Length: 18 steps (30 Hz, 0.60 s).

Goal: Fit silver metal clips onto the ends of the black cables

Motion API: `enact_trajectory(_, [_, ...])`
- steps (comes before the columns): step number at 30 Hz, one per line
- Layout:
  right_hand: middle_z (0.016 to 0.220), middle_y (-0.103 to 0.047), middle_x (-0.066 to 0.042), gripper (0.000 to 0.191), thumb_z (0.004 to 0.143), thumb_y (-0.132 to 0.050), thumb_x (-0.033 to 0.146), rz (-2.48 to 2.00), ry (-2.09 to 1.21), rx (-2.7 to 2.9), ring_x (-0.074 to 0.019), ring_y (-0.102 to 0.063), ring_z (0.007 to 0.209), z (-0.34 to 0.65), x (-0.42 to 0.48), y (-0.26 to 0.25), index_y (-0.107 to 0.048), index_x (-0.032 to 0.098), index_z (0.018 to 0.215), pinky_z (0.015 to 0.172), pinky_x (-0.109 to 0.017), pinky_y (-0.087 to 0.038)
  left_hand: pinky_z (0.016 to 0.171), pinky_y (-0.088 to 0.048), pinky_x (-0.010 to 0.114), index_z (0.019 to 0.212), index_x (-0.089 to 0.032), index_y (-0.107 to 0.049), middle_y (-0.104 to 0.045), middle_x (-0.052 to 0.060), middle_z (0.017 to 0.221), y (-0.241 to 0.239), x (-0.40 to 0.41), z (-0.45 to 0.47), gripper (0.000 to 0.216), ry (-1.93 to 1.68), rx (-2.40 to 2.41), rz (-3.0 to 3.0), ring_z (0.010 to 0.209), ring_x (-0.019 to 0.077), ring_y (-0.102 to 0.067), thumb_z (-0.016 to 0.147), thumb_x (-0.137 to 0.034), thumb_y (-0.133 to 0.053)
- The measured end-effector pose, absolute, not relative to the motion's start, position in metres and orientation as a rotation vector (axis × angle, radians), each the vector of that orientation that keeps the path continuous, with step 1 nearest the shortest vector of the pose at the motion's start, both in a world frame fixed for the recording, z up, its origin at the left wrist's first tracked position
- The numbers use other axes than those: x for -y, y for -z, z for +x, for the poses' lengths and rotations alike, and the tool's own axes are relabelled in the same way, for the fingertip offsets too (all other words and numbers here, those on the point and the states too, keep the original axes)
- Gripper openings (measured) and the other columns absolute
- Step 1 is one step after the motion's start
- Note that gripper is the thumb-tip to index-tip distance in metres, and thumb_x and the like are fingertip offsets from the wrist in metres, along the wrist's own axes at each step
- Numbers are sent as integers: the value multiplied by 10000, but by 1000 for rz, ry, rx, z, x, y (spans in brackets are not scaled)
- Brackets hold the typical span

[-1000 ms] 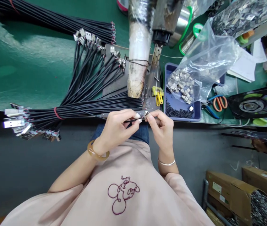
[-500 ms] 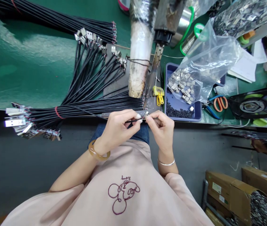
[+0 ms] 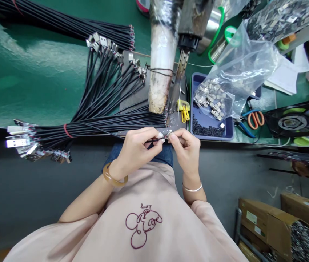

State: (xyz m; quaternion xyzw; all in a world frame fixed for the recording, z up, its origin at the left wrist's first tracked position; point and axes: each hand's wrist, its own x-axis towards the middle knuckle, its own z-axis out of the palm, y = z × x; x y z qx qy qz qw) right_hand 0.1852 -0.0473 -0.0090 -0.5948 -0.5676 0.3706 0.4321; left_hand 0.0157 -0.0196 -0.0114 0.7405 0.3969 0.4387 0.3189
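My left hand (image 3: 143,147) pinches a black cable (image 3: 156,139) close to its end, the fingertips looking white-covered. Opposite it, my right hand (image 3: 185,147) is closed with thumb and finger on a small metal connector (image 3: 168,134) at the cable's end. The fingertips of both hands almost meet at the table's front edge. Just behind them lies a bundle of black cables (image 3: 116,123), held by a red band, its metal USB plugs (image 3: 18,140) sticking out past the edge at the left. Exactly how the connector joins the wires is too small to tell.
A soldering iron (image 3: 180,72) and a wrapped white tube (image 3: 160,65) hang down beyond my hands. To the right stand a blue tray (image 3: 211,134) with metal shells, a yellow clip (image 3: 184,114), pliers (image 3: 248,123) and a fan (image 3: 296,120). More cables (image 3: 102,83) fan out at the left.
My right hand has shifted slightly left, bringing the connector closer against the cable end. The left hand stays in place.
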Motion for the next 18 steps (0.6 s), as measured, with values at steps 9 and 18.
enact_trajectory(9, [711,-586,33,300,964,-623,439,-1455,-962,1395,-83,-437,565,185,46,9,-647,205,779,544,-269,-330,488,-327,204,711,-163,-579,-496,-58,608,9,19,16,166,-1161,-1045,1947,516,64,-383,815,-53,-645])
enact_trajectory(18, [714,-590,28,306,963,-622,440,-1466,-931,1402,-78,-400,551,184,46,6,-632,208,765,534,-272,-316,493,-333,219,694,-174,-591,-502,-52,577,10,20,16,152,-1138,-1090,1917,498,70,-406,812,-86,-629])
